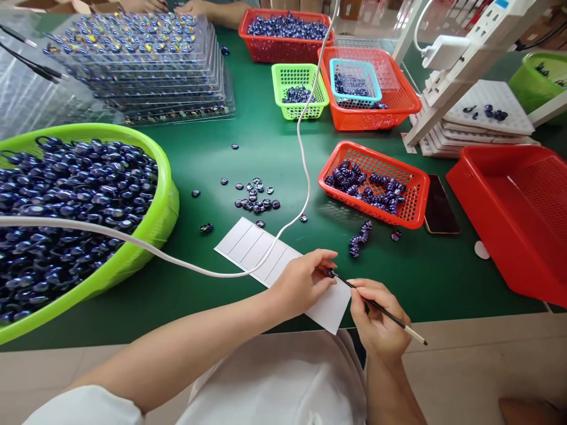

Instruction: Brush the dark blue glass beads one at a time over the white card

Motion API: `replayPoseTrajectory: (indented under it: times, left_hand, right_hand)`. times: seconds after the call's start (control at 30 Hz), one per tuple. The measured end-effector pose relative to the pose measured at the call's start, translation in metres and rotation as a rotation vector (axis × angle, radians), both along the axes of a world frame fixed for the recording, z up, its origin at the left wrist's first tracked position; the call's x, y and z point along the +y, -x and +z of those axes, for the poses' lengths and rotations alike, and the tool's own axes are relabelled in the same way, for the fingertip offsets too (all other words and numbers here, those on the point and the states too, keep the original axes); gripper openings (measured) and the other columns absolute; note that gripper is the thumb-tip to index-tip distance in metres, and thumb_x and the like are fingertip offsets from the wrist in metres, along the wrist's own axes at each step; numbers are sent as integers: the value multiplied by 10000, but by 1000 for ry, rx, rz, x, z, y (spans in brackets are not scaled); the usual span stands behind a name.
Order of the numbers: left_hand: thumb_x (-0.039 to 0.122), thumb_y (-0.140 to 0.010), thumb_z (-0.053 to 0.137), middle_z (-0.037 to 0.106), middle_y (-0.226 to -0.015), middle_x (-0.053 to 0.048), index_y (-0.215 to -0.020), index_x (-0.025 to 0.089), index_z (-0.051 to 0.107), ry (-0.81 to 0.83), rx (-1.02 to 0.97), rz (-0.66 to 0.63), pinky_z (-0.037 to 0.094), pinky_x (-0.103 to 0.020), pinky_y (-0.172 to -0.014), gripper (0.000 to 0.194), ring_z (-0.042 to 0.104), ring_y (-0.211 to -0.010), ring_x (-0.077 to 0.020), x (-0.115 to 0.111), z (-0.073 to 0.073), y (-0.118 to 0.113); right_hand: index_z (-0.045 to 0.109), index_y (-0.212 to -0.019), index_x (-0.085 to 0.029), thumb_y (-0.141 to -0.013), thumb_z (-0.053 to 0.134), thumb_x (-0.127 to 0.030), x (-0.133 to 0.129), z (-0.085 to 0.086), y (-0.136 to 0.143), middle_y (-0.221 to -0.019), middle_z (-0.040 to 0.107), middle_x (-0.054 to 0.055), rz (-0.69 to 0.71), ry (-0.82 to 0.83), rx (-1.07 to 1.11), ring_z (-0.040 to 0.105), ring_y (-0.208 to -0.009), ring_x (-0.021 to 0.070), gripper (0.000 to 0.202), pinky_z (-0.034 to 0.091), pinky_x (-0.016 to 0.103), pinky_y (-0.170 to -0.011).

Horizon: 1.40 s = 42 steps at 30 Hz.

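While right hand [381,321] grips slim black tool [384,311] pen-fashion, left hand [305,280] pinches small dark piece [331,273] at tool's tip, over white paper strip [328,313] on green table [261,136]. Piece mostly hidden by fingers, shape hard to judge. Strip shows ruled black lines; blue label [501,3] on power strip [481,35] too small to read. Red basket [416,198] stands beyond hands, dark phone [442,205] beside it.
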State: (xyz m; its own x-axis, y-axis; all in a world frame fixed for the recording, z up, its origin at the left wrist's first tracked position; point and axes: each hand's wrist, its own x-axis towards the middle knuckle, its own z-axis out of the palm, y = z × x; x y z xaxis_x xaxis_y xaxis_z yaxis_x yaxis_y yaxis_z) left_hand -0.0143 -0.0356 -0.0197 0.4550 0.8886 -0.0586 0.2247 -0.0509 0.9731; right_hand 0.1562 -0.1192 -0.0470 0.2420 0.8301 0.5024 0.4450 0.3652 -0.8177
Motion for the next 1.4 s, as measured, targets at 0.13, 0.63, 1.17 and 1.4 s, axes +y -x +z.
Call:
replayPoseTrajectory:
  times: [0.13,0.63,1.17,1.4]
  left_hand:
    - [49,-802,691,747,-1032,-65,-1209,163,618,-8,16,2,610,-313,-825,428,718,-856,-169,0,0,0]
    - [65,-806,683,749,-1044,-70,-1211,167,614,-23,12,-11,617,-313,-835,422,724,-890,-174,1,-1,0]
    - [86,-812,679,748,-1016,-61,-1188,175,614,7,22,2,616,-323,-825,393,722,-848,-169,1,1,-1]
    - [95,-812,678,748,-1022,-68,-1206,169,601,14,9,15,615,-320,-819,409,718,-849,-168,2,1,-1]
  right_hand:
    - [668,-1032,-219,-779,697,31,0,0,1,-994,764,63,-19,8,-15,755,-870,219,357,632,357,-685]
    - [667,-1020,-220,-794,709,0,2,3,1,-968,766,55,-27,1,-37,760,-847,207,319,634,330,-664]
    - [645,-993,-226,-767,697,24,4,8,-2,-1006,746,59,71,-66,-320,739,-807,169,341,611,285,-642]
    - [661,-999,-264,-773,712,-16,0,5,-2,-1008,758,42,-20,-142,-338,751,-790,181,340,629,302,-617]
